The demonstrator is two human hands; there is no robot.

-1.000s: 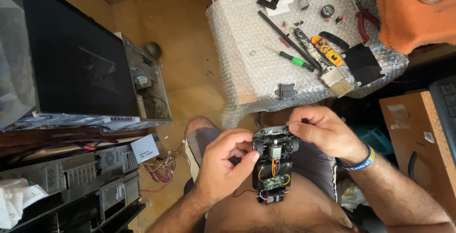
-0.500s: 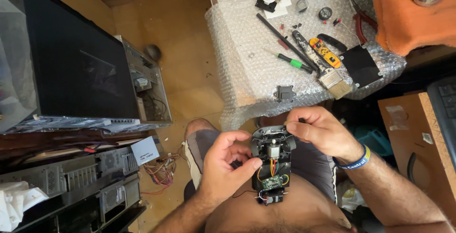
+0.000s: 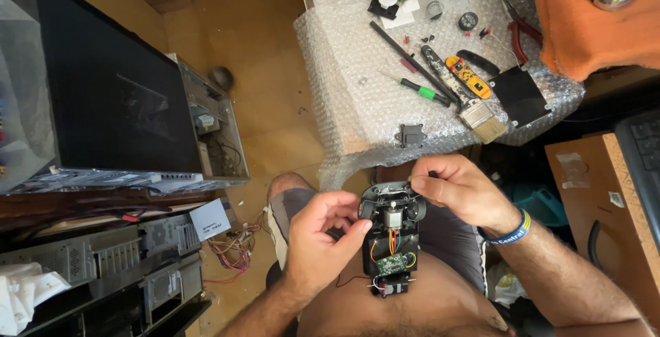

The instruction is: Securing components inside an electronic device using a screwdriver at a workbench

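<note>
The toy car chassis (image 3: 390, 241) is a small black frame with its body shell off and its inner parts bare. It lies lengthwise over the person's lap, just below the edge of the bubble-wrapped tabletop (image 3: 357, 103). A silver motor (image 3: 393, 217) sits near the end that faces the tabletop, flanked by two black wheels. Further from the tabletop lies a small green circuit board (image 3: 392, 263), joined to the motor by red, yellow and thin dark wires. The end farthest from the tabletop carries a small black block with loose wire ends.
</note>
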